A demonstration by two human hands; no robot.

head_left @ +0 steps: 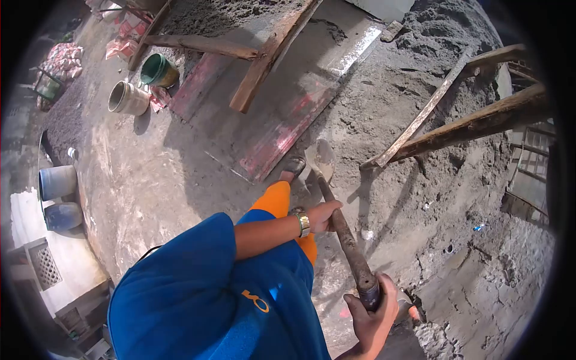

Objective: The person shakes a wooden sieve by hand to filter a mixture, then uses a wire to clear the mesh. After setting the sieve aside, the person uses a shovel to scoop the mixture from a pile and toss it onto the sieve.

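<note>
A shovel (343,231) slants across the middle of the view, its blade (323,158) low over the ground beside my foot (294,165). Partway along the wooden shaft, my left hand (324,216), with a metal watch at the wrist, is closed around it. My right hand (378,315) wraps the dark end of the handle, nearer my body, with the thumb on one side and the fingers on the other. Grey sandy material (384,108) lies to the right of the blade. Whether the blade carries anything is hard to make out.
A flat board with worn red edges (288,129) lies ahead, a wooden beam (264,66) above it. More timber props (456,126) lean at right. Two buckets (129,99) stand at upper left. Blue drums (58,182) sit by a wall at far left.
</note>
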